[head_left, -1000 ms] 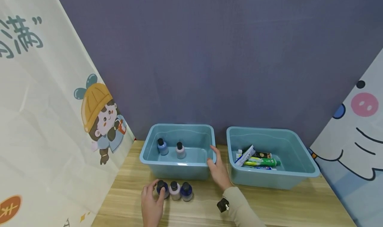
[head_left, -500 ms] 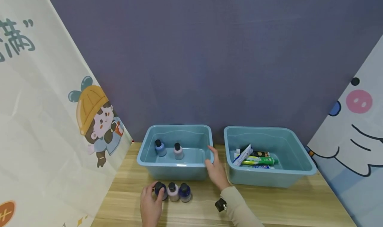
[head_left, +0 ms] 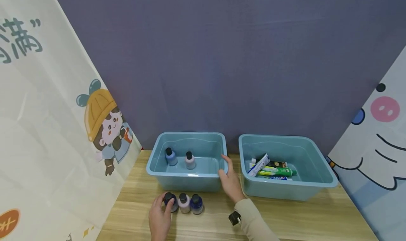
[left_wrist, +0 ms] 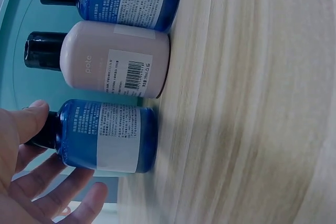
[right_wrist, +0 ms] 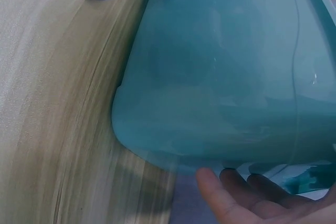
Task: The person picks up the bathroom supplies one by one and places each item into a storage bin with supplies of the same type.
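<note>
Three small bottles stand in a row on the wooden table in front of the left teal bin: a dark blue bottle, a pale pink bottle and another blue bottle. My left hand reaches round the leftmost blue bottle. Its thumb lies at the black cap and its fingers are spread beside it with a gap. My right hand rests with straight fingers against the bin's front right corner. Two more bottles stand inside the bin.
A second teal bin to the right holds several toothpaste tubes. Printed cartoon banners lean in on the left and right. A purple wall stands behind the bins. Bare wood runs along the table's front.
The head view has shifted slightly. Both hands stay where they were, the left at the leftmost bottle and the right at the bin's corner.
</note>
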The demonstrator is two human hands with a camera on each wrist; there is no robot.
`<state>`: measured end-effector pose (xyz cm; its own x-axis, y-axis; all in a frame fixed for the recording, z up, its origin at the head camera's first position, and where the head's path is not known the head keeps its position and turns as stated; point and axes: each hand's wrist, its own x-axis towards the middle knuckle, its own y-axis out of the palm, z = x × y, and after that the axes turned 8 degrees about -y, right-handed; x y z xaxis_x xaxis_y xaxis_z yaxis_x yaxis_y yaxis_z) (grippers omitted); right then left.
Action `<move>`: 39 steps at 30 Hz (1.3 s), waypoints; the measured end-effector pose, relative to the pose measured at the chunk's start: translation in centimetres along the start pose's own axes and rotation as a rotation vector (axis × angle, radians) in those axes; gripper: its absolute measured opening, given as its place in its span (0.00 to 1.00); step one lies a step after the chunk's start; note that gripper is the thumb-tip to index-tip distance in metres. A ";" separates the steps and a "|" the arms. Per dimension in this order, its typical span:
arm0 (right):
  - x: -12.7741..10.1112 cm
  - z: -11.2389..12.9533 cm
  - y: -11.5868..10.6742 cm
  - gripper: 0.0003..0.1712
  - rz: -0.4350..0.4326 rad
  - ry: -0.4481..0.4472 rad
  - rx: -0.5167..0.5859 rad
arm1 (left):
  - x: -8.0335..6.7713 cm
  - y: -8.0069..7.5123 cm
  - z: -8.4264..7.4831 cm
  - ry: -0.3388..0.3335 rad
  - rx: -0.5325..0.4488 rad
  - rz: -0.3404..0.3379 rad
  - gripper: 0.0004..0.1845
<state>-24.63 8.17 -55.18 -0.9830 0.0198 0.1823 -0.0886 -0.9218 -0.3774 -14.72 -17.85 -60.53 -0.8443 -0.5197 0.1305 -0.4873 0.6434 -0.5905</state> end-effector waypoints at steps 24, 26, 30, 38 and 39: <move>0.1 -0.4 -0.1 0.35 0.007 -0.021 -0.009 | 0.6 -2.7 -1.3 0.129 -0.115 -0.105 0.17; 0.0 -0.4 -0.1 0.35 0.005 -0.022 -0.010 | 0.6 -2.8 -1.4 0.123 -0.132 -0.098 0.17; 0.1 -0.5 -0.1 0.35 0.004 -0.025 -0.018 | 0.7 -3.0 -1.7 0.121 -0.158 -0.094 0.18; 0.0 -0.4 -0.1 0.35 0.005 -0.006 -0.012 | 0.9 -3.8 -2.3 0.112 -0.179 -0.063 0.18; 0.0 -0.3 -0.1 0.35 0.008 -0.005 -0.012 | 1.0 -3.8 -2.4 0.108 -0.184 -0.056 0.18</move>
<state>-24.66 8.39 -55.46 -0.9828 0.0105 0.1842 -0.0829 -0.9171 -0.3899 -14.22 -19.51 -56.24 -0.8290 -0.5006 0.2494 -0.5581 0.7121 -0.4259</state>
